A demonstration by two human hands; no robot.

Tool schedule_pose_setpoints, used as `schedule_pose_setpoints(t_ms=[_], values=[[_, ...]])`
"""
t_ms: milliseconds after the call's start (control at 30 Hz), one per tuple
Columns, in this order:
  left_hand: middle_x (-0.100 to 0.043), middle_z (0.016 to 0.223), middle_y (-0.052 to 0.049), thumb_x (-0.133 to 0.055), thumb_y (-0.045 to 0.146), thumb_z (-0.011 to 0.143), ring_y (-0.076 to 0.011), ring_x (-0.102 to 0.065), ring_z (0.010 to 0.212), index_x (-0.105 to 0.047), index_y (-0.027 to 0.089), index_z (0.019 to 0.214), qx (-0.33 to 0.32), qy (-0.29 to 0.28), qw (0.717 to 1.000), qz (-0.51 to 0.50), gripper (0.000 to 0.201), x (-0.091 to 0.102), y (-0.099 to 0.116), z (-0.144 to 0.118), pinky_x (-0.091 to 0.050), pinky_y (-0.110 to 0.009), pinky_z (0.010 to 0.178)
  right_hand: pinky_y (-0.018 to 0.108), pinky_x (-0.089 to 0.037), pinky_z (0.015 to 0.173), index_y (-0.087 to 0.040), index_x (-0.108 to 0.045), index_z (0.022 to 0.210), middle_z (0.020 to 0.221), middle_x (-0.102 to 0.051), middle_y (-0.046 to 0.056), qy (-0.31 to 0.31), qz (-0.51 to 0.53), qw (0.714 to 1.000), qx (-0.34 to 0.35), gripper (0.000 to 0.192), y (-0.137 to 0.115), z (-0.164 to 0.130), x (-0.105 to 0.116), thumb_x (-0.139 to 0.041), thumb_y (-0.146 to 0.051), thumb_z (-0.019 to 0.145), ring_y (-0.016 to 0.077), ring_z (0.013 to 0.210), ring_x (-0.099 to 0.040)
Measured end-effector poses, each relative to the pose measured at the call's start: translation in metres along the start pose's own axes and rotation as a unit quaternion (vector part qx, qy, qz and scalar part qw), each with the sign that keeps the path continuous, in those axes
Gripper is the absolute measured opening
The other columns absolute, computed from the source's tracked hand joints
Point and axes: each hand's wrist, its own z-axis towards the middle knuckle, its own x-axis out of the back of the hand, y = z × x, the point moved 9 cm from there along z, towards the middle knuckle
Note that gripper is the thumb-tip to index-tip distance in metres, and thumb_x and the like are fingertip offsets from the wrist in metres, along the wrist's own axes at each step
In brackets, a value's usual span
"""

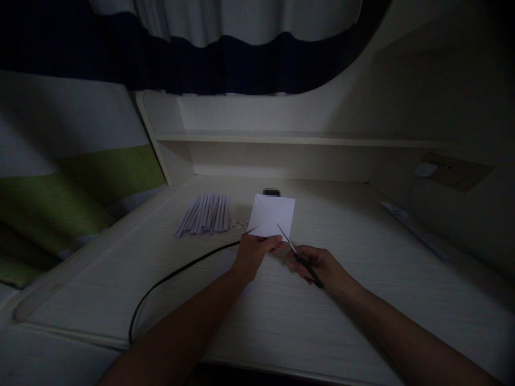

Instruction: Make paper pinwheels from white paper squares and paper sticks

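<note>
My left hand (254,252) pinches the lower edge of a white square sheet of paper (271,214) with diagonal creases, held up above the pale wooden desk (341,300). My right hand (322,266) grips a pair of scissors (300,258), blades pointing up-left, tips touching the paper's lower edge. The scene is dim.
A bundle of several folded white paper strips (205,214) lies on the desk to the left of the paper. A black cable (169,281) curves across the desk's left part. A small dark object (271,192) sits behind the paper. A shelf (298,138) and a wall socket (454,170) lie beyond.
</note>
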Motion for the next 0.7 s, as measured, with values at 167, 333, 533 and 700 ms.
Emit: schedule_pose_setpoints(t_ms=[167, 333, 533, 700], values=[[-0.066, 0.062, -0.007, -0.067, 0.025, 0.056, -0.0155, -0.06, 0.057, -0.067, 0.011, 0.066, -0.006, -0.006, 1.0, -0.008, 0.018, -0.001, 0.001, 0.001, -0.045, -0.025, 0.054, 0.02, -0.025, 0.033, -0.018, -0.053, 0.069, 0.041, -0.038, -0.008, 0.013, 0.005, 1.0, -0.004, 0.027, 0.001, -0.001, 0.002, -0.061, -0.043, 0.063, 0.0047, 0.033, -0.032], [-0.066, 0.062, -0.007, -0.067, 0.024, 0.055, -0.015, -0.06, 0.057, -0.066, 0.01, 0.066, 0.0, -0.006, 1.0, -0.022, 0.018, -0.002, 0.0, 0.0, -0.045, -0.024, 0.053, 0.019, -0.024, 0.031, -0.018, -0.051, 0.069, 0.039, -0.036, -0.009, 0.014, 0.032, 0.999, -0.013, 0.028, 0.007, -0.001, 0.002, -0.062, -0.043, 0.061, 0.0041, 0.032, -0.03], [-0.066, 0.062, -0.008, -0.068, 0.027, 0.055, -0.016, -0.06, 0.059, -0.065, 0.009, 0.065, 0.003, -0.014, 1.0, -0.023, 0.021, -0.002, -0.001, -0.001, -0.046, -0.025, 0.056, 0.018, -0.024, 0.03, -0.018, -0.052, 0.067, 0.04, -0.038, -0.008, 0.03, 0.036, 0.998, -0.035, 0.029, 0.011, -0.001, 0.006, -0.064, -0.044, 0.059, 0.0042, 0.031, -0.031], [-0.066, 0.079, -0.01, -0.067, 0.033, 0.057, -0.0155, -0.06, 0.063, -0.063, 0.011, 0.082, -0.021, -0.003, 0.997, -0.077, 0.034, 0.003, 0.006, 0.002, -0.046, -0.025, 0.058, 0.018, -0.023, 0.029, -0.018, -0.052, 0.065, 0.039, -0.037, -0.009, 0.039, 0.038, 0.998, -0.032, 0.027, 0.009, -0.001, 0.008, -0.065, -0.041, 0.058, 0.0036, 0.03, -0.03]])
